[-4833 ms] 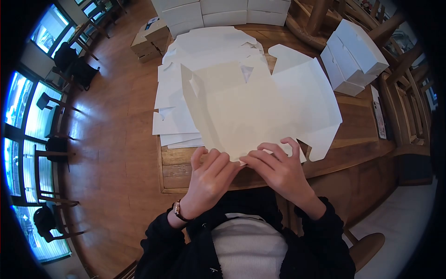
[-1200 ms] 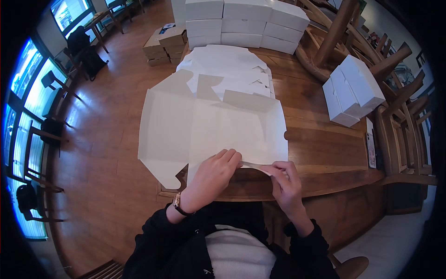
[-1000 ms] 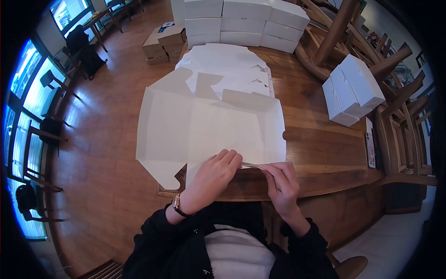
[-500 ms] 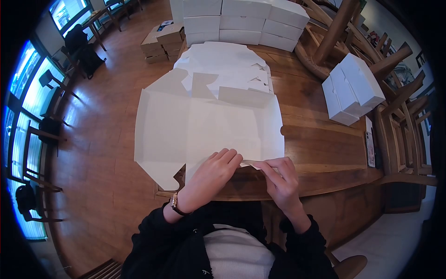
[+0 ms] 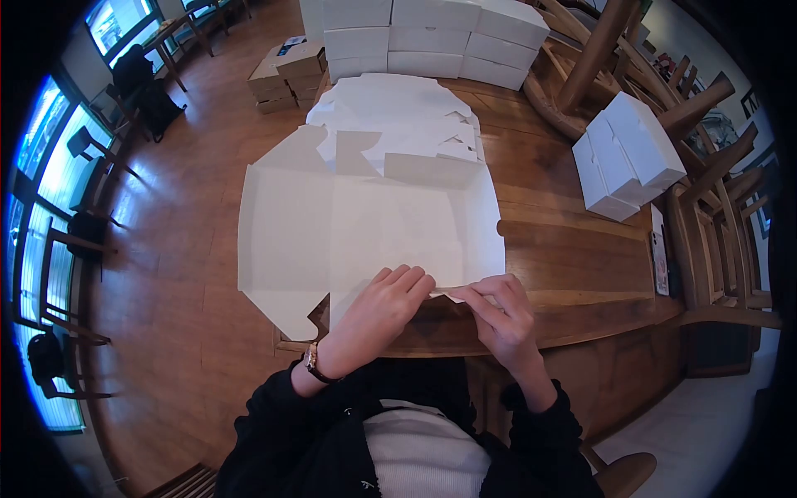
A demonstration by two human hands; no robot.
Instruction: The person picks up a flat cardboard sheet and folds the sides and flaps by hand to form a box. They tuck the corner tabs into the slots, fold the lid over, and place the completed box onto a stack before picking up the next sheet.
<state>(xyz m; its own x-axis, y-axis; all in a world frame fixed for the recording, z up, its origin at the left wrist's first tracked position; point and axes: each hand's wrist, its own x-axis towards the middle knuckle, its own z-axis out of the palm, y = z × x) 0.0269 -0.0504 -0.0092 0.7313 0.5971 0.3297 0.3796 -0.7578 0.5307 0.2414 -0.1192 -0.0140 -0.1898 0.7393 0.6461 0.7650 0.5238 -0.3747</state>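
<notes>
A partly folded white cardboard box (image 5: 390, 216) lies open on the wooden table, its far flap and right wall standing up. At its near edge my left hand (image 5: 390, 303), with a watch on the wrist, has its fingers curled over the cardboard. My right hand (image 5: 502, 311) pinches the near right corner of the same box between thumb and fingers. The folded edge shows between the two hands; the fingertips partly hide it. Behind the box lie flat white cardboard blanks (image 5: 390, 104) with notched edges.
Folded white boxes (image 5: 427, 40) are stacked along the table's far side, and more white boxes (image 5: 627, 158) stand at the right. A phone-like object (image 5: 659, 253) lies by the right edge of the table (image 5: 573, 282). Upturned wooden chairs (image 5: 714, 224) crowd the right; brown cartons (image 5: 286, 75) sit behind.
Both hands keep their hold on the near edge of the box with hardly any movement. The view has shifted slightly.
</notes>
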